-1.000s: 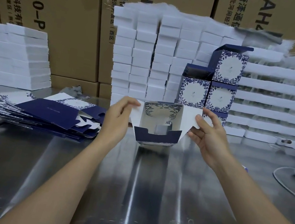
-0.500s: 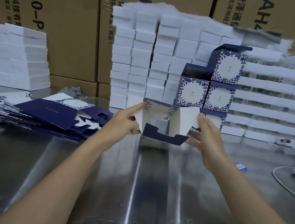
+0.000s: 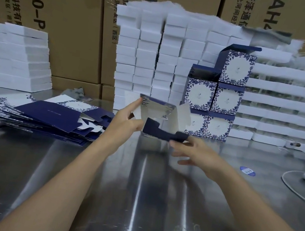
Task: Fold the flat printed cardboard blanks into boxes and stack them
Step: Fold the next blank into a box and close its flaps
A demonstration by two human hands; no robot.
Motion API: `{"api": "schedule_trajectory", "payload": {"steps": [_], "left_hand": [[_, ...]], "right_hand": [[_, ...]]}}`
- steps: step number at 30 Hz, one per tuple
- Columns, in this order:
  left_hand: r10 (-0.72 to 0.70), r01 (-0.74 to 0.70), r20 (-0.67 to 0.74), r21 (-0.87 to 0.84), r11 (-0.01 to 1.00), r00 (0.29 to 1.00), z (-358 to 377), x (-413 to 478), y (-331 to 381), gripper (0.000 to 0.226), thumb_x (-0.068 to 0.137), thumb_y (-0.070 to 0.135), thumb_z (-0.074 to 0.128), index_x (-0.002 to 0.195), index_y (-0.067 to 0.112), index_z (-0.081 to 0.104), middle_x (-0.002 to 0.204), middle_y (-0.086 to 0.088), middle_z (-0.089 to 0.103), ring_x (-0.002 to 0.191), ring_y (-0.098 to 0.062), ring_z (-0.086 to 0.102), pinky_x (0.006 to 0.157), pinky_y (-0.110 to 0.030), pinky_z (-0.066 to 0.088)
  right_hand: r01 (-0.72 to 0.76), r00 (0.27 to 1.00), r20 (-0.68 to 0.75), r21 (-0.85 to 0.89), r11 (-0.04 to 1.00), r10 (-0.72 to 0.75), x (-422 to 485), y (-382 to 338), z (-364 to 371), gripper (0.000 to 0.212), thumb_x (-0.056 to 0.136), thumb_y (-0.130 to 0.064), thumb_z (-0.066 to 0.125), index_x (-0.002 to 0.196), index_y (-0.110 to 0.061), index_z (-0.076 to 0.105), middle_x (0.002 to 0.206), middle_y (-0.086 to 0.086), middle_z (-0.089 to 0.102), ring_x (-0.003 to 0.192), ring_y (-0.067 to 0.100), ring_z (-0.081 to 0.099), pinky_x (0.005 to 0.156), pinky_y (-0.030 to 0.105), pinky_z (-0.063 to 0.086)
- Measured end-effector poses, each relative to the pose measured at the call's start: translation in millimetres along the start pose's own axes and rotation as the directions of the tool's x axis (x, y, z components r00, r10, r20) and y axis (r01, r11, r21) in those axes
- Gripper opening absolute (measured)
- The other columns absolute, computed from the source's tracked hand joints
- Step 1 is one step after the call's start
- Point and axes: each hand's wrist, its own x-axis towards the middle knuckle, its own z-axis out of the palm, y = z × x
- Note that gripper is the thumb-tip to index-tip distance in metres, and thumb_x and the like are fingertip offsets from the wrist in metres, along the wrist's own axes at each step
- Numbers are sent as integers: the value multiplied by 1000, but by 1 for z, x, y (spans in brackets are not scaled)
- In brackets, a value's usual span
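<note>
Left hand (image 3: 126, 120) pinches the left wall of the half-folded box (image 3: 158, 114) over the worktop (image 3: 135, 183). Right hand (image 3: 192, 153), blurred, meets its navy flap (image 3: 164, 133); pinching or merely touching, I cannot tell. Flat blanks (image 3: 45, 115) lie to the left, and folded boxes (image 3: 217, 98) are stacked behind.

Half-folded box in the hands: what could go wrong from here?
The navy flap bends at the right hand; forced, it may crease rather than lock.
The left hand holds the half-folded box by one wall, so it could twist.
The stacked boxes stand stepped; another might topple them.
</note>
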Motion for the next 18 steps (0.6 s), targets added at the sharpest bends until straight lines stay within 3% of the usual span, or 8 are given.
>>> {"api": "schedule_trajectory", "payload": {"steps": [3, 5, 7, 10, 14, 16, 18], "left_hand": [[37, -38, 57, 11, 999, 998, 5, -2, 1, 84, 71, 23, 61, 152, 46, 52, 83, -8, 42, 82, -21, 51, 106, -53, 55], [60, -60, 99, 0, 998, 993, 11, -4, 1, 76, 78, 28, 69, 150, 49, 53, 87, -13, 54, 93, -22, 62, 103, -47, 59], [106, -107, 108, -5, 994, 988, 18, -6, -1, 69, 89, 30, 76, 151, 47, 51, 109, 9, 74, 119, -17, 65, 105, -43, 57], [162, -163, 47, 23, 986, 986, 23, -7, -4, 71, 99, 17, 74, 160, 33, 43, 150, 9, 60, 143, -17, 52, 116, -50, 46], [246, -240, -64, 88, 967, 967, 24, -9, -2, 73, 97, 16, 77, 160, 32, 44, 157, 16, 52, 145, -7, 47, 121, -40, 42], [296, -283, -125, 108, 953, 947, 25, -11, -1, 75, 93, 16, 81, 158, 33, 48, 152, 21, 55, 141, -1, 49, 119, -29, 42], [331, -312, -161, 132, 941, 930, 27, -12, 0, 76, 90, 15, 83, 156, 33, 50, 149, 23, 57, 139, 4, 49, 116, -18, 39]], "right_hand": [[-14, 994, -105, 137, 990, 29, 3, -1, -2, 72, 76, -60, 84, 134, -21, 64, 123, -3, 76, 103, 18, 78, 92, 45, 64], [-40, 992, -106, 209, 977, 63, 4, 0, -4, 81, 69, -66, 85, 132, -20, 64, 125, 2, 75, 104, 21, 78, 88, 43, 65], [-76, 992, -75, 254, 964, 98, 3, 0, -4, 82, 67, -69, 88, 131, -22, 66, 125, 5, 75, 103, 24, 79, 88, 43, 65], [-121, 989, -47, 319, 940, 143, 4, -2, 1, 92, 60, -74, 92, 131, -23, 64, 115, 6, 80, 100, 29, 80, 84, 44, 66], [-204, 978, 36, 322, 925, 204, 1, -6, 9, 101, 53, -88, 83, 125, -22, 61, 108, 8, 82, 100, 32, 80, 76, 41, 66], [-205, 979, 60, 283, 937, 196, 0, -7, 12, 100, 62, -91, 74, 125, -14, 66, 109, 12, 81, 100, 30, 79, 76, 39, 65], [-138, 990, 53, 258, 956, 129, 0, -8, 14, 84, 78, -86, 66, 111, -10, 76, 103, 13, 81, 98, 26, 79, 74, 36, 63]]}}
